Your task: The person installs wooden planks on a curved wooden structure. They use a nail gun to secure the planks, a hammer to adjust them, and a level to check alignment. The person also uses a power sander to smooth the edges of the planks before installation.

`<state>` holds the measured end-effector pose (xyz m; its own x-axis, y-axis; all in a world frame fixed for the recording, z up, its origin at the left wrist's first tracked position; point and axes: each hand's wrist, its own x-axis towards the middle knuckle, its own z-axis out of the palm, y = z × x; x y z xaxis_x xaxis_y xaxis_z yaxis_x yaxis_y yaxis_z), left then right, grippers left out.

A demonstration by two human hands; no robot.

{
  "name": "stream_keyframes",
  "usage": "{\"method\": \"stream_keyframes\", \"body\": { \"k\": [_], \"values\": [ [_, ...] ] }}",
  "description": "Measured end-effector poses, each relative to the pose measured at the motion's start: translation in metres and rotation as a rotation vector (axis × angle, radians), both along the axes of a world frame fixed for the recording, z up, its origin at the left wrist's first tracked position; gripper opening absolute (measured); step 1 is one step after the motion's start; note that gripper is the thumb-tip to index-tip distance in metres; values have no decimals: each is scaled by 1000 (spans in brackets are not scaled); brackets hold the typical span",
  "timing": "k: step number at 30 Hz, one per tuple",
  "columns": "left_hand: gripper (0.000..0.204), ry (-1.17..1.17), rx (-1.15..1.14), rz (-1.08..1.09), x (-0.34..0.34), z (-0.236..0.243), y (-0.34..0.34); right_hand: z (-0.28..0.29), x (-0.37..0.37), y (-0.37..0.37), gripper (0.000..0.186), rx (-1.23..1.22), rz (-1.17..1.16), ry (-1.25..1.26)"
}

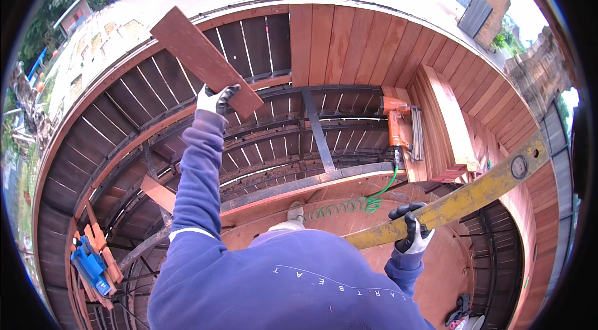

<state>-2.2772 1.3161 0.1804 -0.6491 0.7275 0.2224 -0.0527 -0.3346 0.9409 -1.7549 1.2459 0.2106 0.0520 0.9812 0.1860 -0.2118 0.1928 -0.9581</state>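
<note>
My left hand [216, 101], in a grey and black glove, is closed on the lower end of a reddish-brown wooden board [198, 55]. The board slants up and left across the curved timber frame [138, 63]. In my right hand [411, 231], gloved the same way, is a long yellow spirit level [468, 198]. Its round vial sits near the far right end, and its near end is hidden by my body. Beyond the board, a row of fitted reddish planks [342, 47] runs along the curve to the right.
An orange nail gun [395, 119] with a green coiled hose [341, 208] lies beside stacked boards [443, 115] at the right. A blue power tool [91, 266] rests among wood offcuts at the lower left. A dark metal bar [318, 131] crosses the slatted structure.
</note>
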Motion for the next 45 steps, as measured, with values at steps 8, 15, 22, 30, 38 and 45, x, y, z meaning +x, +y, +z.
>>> {"method": "stream_keyframes", "body": {
  "k": [8, 15, 22, 30, 38, 45],
  "values": [
    [47, 142, -188, -214, -14, -75, 181, 0, 5, 56, 27, 119, -68, -7],
    [49, 150, -208, -284, -23, -114, 229, -2, -17, 91, 27, 42, -115, -15],
    [46, 83, -144, -336, -21, -119, 231, -5, -26, 128, 22, -13, 20, -46],
    [42, 140, -352, -351, -22, -112, 237, 1, -47, 163, 22, -36, 186, -10],
    [59, 627, -747, 382, 1, -59, 196, 55, -81, 199, 39, 96, 400, 25],
    [25, -58, -86, -132, 24, -17, 81, 107, -139, 223, 47, 211, 470, 117]
  ]
}}
